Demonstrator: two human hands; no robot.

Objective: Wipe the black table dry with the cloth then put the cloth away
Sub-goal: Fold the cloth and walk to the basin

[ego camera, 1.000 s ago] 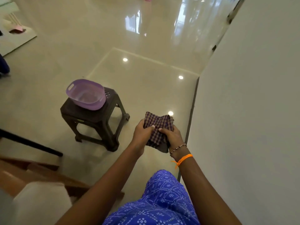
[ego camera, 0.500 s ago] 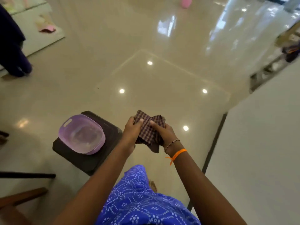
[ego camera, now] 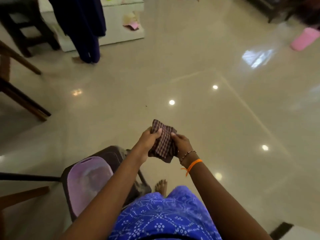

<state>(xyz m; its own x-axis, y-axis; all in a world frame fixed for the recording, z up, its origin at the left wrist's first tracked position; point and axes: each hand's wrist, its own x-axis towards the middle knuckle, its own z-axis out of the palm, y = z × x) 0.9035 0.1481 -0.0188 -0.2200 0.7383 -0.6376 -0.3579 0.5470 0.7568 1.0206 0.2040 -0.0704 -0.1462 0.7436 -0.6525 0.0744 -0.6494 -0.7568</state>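
A folded checked cloth [ego camera: 164,142], brown and pale, is held in front of me above the floor. My left hand [ego camera: 149,138] grips its left side with the thumb on top. My right hand [ego camera: 181,143] pinches its right edge; that wrist carries an orange thread and a bead bracelet. The black stool-like table [ego camera: 114,153] stands low at my left, partly hidden behind my left forearm, with a purple basin [ego camera: 86,181] on it.
Glossy beige floor tiles spread ahead. Dark wooden furniture legs [ego camera: 22,104] reach in from the left. Another person in dark clothing [ego camera: 83,28] stands at the far left by a white platform [ego camera: 121,23]. A pink container [ego camera: 303,38] lies far right. My bare foot [ego camera: 161,185] shows below.
The view has swung left and away from the white wall, so the table and basin now sit lower and closer to me. Both hands keep hold of the cloth, which looks more folded.
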